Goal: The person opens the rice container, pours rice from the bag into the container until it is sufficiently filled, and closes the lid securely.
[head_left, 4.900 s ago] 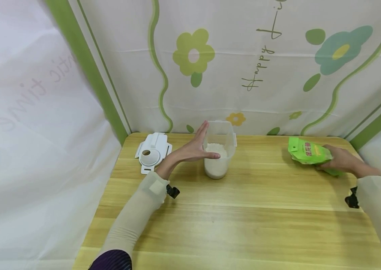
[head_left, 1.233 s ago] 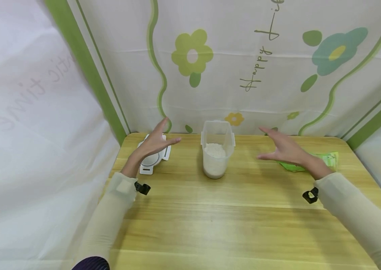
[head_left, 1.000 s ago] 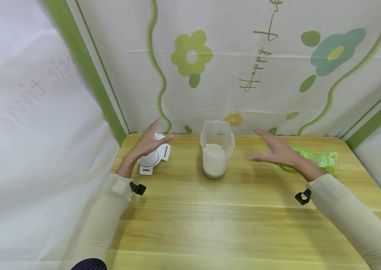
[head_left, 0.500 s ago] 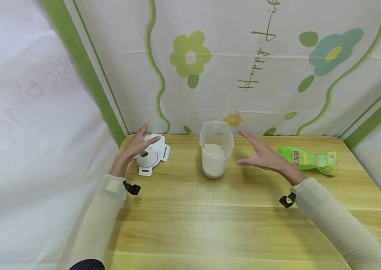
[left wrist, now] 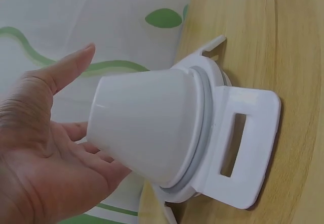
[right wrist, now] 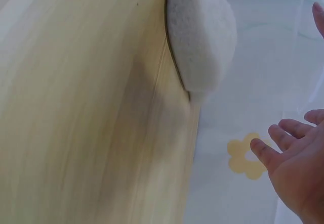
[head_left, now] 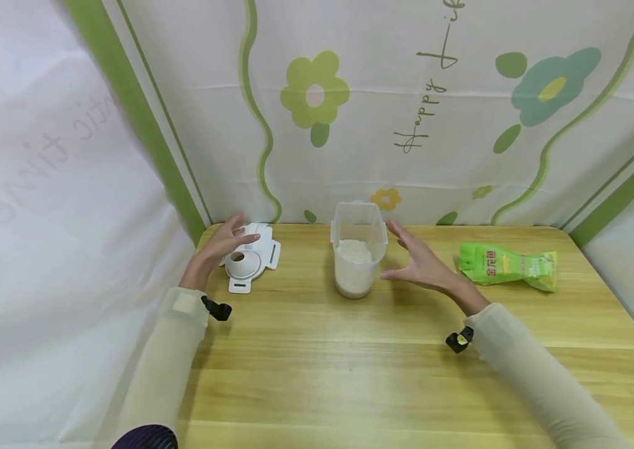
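Left hand (head_left: 221, 243): fingers spread, loosely bent around the conical spout of the white plastic lid (head_left: 244, 268); contact cannot be determined. Right hand (head_left: 420, 265): fingers extended beside the upright translucent container (head_left: 359, 223), partly filled with white grains (head_left: 354, 252). Glossy green bag (head_left: 499, 265): lying flat, right. Surface: wood-grain table (head_left: 322, 374), backed by floral-printed white fabric (head_left: 367, 143).

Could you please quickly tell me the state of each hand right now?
Left hand: open, at the white lid; touch unclear.
Right hand: open, beside the clear container, holding nothing.
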{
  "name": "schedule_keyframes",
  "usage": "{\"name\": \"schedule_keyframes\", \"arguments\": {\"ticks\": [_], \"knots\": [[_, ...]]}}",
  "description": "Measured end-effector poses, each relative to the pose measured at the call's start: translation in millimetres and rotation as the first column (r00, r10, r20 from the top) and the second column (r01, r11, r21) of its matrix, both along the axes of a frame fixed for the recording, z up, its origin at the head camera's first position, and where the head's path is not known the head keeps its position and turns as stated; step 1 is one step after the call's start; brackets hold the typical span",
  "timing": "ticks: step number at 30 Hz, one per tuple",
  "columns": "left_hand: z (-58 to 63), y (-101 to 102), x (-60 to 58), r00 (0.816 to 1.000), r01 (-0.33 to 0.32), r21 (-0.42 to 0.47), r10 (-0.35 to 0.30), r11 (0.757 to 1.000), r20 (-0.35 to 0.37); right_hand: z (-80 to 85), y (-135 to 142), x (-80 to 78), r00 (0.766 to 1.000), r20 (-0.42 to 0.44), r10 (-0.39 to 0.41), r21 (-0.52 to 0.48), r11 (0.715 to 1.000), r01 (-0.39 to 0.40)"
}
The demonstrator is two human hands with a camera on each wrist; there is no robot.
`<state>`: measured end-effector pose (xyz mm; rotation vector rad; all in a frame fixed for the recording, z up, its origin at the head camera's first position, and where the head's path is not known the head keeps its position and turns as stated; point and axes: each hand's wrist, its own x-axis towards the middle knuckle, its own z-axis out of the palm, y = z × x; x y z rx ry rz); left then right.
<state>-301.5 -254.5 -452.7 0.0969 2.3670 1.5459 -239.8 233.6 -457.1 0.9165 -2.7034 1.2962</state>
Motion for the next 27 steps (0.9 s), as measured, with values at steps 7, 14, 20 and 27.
{"name": "schedule_keyframes", "arguments": {"ticks": [7,14,20,27], "knots": [[-8.8,-3,-9.0,0.999,-0.006,0.099,0.001,0.995,0.048,-6.2,-13,1.4,1.000,0.028,0.011,-0.088,0.996,-0.009],[-14.0,-4,-15.3,0.996,-0.023,0.188,0.005,0.982,0.095,-13.7,-23,-0.6,0.999,0.037,0.026,-0.195,0.981,-0.018],[-19.6,-5,-20.2,0.993,-0.042,0.213,0.017,0.976,0.119,-19.8,-29,-1.8,0.997,0.079,0.017,-0.257,0.966,0.004],[-23.0,-5,-23.4,0.991,-0.047,0.206,0.020,0.977,0.132,-21.8,-37,0.1,0.989,0.145,0.010,-0.321,0.946,0.038]]}}
